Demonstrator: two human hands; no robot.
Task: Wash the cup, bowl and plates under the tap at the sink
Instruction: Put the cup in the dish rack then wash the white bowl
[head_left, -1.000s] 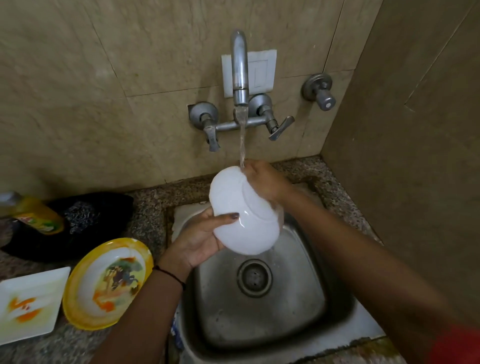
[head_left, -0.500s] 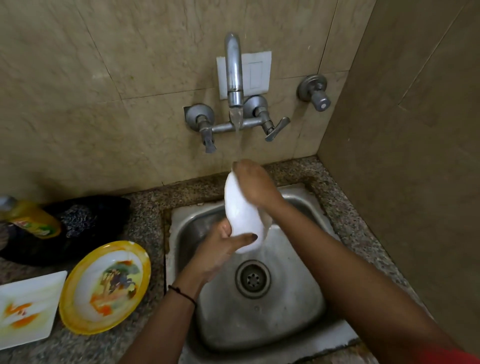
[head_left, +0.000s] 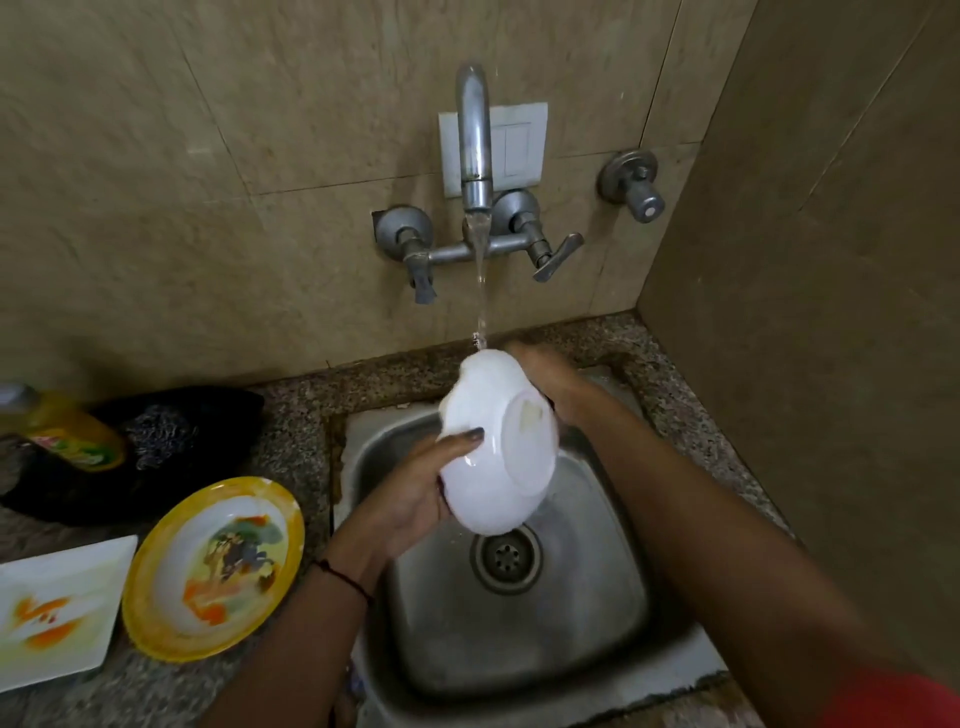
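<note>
Beige tiles (head_left: 156, 208) back the square steel sink (head_left: 597, 623), above which your left hand (head_left: 415, 493) clamps the rim of the wet glossy white bowl (head_left: 498, 457) (right hand (head_left: 550, 384) behind it, fingers hidden, grip unclear): likely slippery and breakable, so grip at the rim.

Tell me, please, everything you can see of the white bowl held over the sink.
The white bowl is plain, glossy and wet. It is tilted on edge, its round foot ring facing the camera, above the sink. The tap's stream strikes its top rim. The left hand grips its lower left side; the right hand touches its far side.
</note>
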